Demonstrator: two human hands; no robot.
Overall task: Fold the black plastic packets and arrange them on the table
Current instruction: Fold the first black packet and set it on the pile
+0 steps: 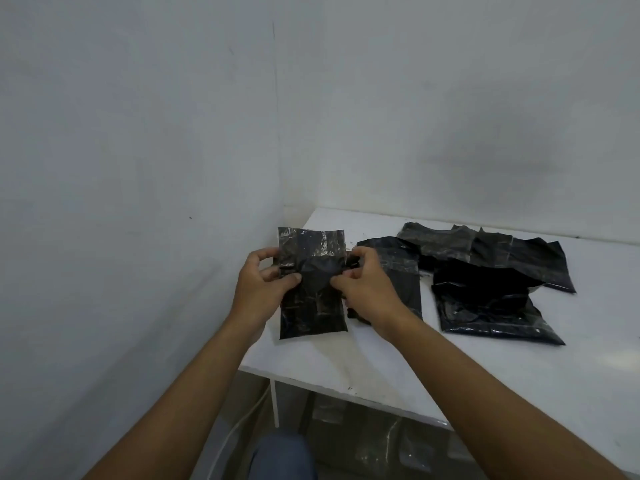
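The black packet is held between the hands over the near-left part of the bench; whether it touches the top I cannot tell. Its long axis runs near to far, with the shiny flap end pointing away toward the wall. The left hand pinches its left edge and the right hand its right edge, both at mid-length and equally close, so a fold across the middle seems next. The other packets lie overlapped to the right

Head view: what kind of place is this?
Probably a plain packing or storage room: bare white walls meeting in a corner, a white table with black packets, and what look like bags under it.
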